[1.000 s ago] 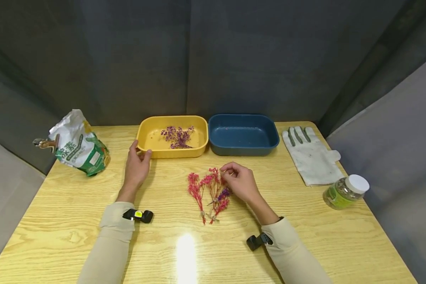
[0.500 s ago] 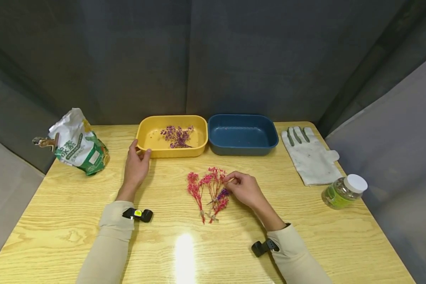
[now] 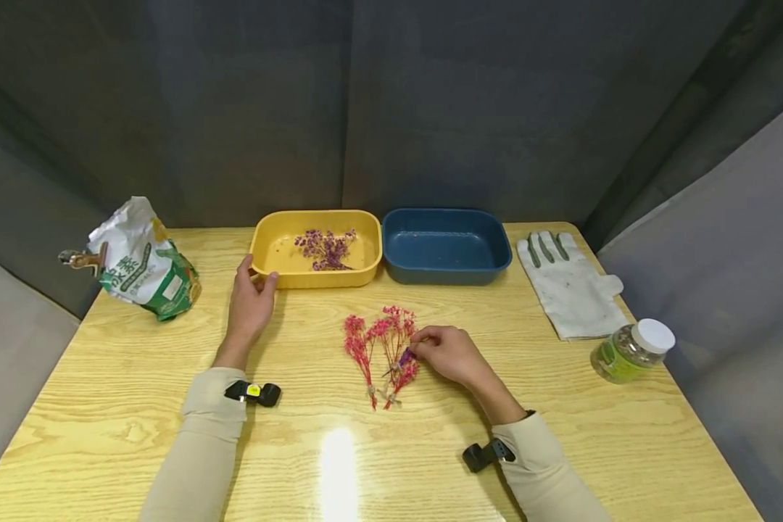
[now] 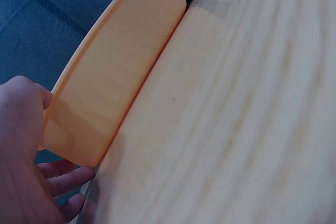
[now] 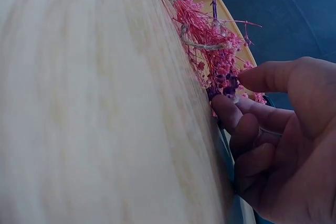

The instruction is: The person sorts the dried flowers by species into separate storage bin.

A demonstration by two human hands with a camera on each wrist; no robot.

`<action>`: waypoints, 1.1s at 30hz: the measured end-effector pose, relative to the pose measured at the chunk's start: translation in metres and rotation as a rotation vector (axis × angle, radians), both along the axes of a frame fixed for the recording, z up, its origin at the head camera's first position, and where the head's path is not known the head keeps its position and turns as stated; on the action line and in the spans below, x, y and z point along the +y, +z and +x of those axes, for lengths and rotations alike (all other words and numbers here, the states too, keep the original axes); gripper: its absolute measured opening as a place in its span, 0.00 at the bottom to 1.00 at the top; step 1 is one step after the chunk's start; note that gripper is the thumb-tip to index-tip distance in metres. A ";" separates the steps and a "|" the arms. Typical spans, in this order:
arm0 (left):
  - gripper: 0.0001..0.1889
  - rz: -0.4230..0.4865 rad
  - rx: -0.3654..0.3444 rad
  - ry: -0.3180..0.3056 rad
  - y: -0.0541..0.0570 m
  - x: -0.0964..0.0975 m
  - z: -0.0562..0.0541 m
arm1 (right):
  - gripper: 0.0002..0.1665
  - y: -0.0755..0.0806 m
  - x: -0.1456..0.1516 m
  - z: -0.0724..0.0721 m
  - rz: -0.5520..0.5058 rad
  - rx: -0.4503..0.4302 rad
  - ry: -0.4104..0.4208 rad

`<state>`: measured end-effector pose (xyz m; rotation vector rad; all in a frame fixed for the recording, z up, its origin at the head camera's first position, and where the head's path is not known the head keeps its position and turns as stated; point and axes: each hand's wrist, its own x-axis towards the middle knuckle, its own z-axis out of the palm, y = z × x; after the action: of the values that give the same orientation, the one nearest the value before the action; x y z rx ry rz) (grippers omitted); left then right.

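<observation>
Right hand point(image 3: 449, 353) dropped onto the purple sprig point(image 3: 405, 357), pinching its flowery end. Long axis runs diagonal, stem pointing near-left. Left hand point(image 3: 251, 308) is gripping the yellow tray point(image 3: 326, 280).

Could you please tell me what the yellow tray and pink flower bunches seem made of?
The yellow tray looks like satin-finished plastic, judging by its uniform colour and rounded rim. The pink flower bunches look like matt dried plants, with thin leafless stems, though possibly artificial.

Bag point(image 3: 145, 268) with clip point(image 3: 86, 259), glove point(image 3: 573, 297), jar point(image 3: 628, 354)
</observation>
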<state>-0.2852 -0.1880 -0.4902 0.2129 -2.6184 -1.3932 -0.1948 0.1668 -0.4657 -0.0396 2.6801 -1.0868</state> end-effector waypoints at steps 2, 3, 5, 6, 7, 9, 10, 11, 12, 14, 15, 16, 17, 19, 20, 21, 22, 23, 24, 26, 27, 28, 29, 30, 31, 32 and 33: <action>0.38 0.002 -0.001 0.001 0.000 0.000 0.000 | 0.08 -0.002 0.001 -0.001 0.006 0.011 -0.007; 0.38 0.002 -0.003 0.001 0.000 -0.001 0.000 | 0.08 -0.002 0.001 -0.001 0.005 0.019 -0.011; 0.38 0.004 -0.006 -0.001 0.000 -0.001 -0.001 | 0.08 -0.003 0.002 -0.001 -0.001 0.034 -0.024; 0.38 0.004 -0.008 -0.001 0.000 -0.001 -0.001 | 0.07 -0.004 0.003 -0.002 -0.014 0.037 -0.030; 0.38 0.005 -0.008 -0.002 0.000 -0.001 -0.001 | 0.07 -0.004 0.003 -0.002 -0.033 0.032 -0.034; 0.38 0.003 -0.008 -0.002 0.000 -0.001 -0.001 | 0.05 -0.004 0.003 -0.002 -0.077 0.025 -0.042; 0.38 0.002 -0.006 -0.003 0.000 -0.001 -0.001 | 0.04 -0.004 0.003 -0.002 -0.100 0.016 -0.045; 0.38 0.002 -0.004 -0.002 0.000 -0.001 -0.002 | 0.05 -0.004 0.004 -0.003 -0.124 0.007 -0.046; 0.38 0.002 -0.003 -0.002 0.000 -0.001 -0.002 | 0.06 -0.004 0.004 -0.003 -0.144 0.000 -0.044; 0.38 0.003 -0.002 -0.001 0.000 -0.001 -0.002 | 0.08 -0.005 0.004 -0.004 -0.172 0.001 -0.040; 0.38 0.004 -0.001 -0.001 0.000 -0.001 -0.002 | 0.07 -0.005 0.004 -0.004 -0.182 0.006 -0.037; 0.38 0.004 -0.001 -0.001 0.000 -0.001 -0.002 | 0.07 -0.005 0.004 -0.005 -0.193 0.011 -0.034; 0.38 0.005 -0.001 -0.001 0.000 -0.001 -0.002 | 0.06 -0.005 0.004 -0.005 -0.205 0.018 -0.033; 0.38 0.008 0.000 -0.003 0.000 -0.001 -0.001 | 0.06 -0.004 0.004 -0.005 -0.239 0.028 -0.037; 0.38 0.008 -0.001 -0.004 0.001 -0.001 -0.001 | 0.06 -0.004 0.004 -0.006 -0.258 0.031 -0.041; 0.38 0.009 -0.002 -0.004 0.001 -0.001 -0.001 | 0.06 -0.004 0.004 -0.006 -0.275 0.032 -0.044; 0.38 0.009 -0.003 -0.003 0.001 -0.001 -0.001 | 0.06 -0.003 0.004 -0.006 -0.292 0.033 -0.045; 0.38 0.010 -0.003 -0.002 0.001 -0.001 -0.001 | 0.07 -0.003 0.004 -0.006 -0.305 0.037 -0.043; 0.38 0.011 -0.004 -0.001 0.002 -0.001 0.000 | 0.07 -0.003 0.004 -0.006 -0.316 0.039 -0.040; 0.38 0.010 -0.003 -0.001 0.002 -0.001 0.000 | 0.06 -0.002 0.003 -0.006 -0.331 0.052 -0.023; 0.38 0.011 -0.003 -0.001 0.003 -0.001 0.000 | 0.06 -0.002 0.003 -0.006 -0.337 0.064 -0.009; 0.38 0.012 -0.002 0.000 0.003 -0.001 0.000 | 0.07 -0.002 0.002 -0.006 -0.343 0.076 0.005; 0.38 0.012 -0.001 -0.002 0.003 0.000 0.000 | 0.07 -0.002 0.001 -0.006 -0.347 0.088 0.021; 0.38 0.012 -0.002 -0.002 0.004 0.000 0.001 | 0.08 -0.002 0.000 -0.006 -0.343 0.101 0.035; 0.38 0.011 -0.001 -0.005 0.004 0.000 0.001 | 0.09 -0.002 0.000 -0.006 -0.335 0.117 0.047; 0.38 0.012 -0.004 -0.003 0.003 0.000 0.001 | 0.11 -0.003 -0.001 -0.007 -0.315 0.137 0.056; 0.38 0.012 -0.006 -0.004 0.003 0.000 0.001 | 0.12 -0.003 -0.001 -0.007 -0.294 0.152 0.057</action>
<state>-0.2846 -0.1880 -0.4869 0.2134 -2.6168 -1.4126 -0.2018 0.1655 -0.4687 -0.2601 2.6035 -1.5043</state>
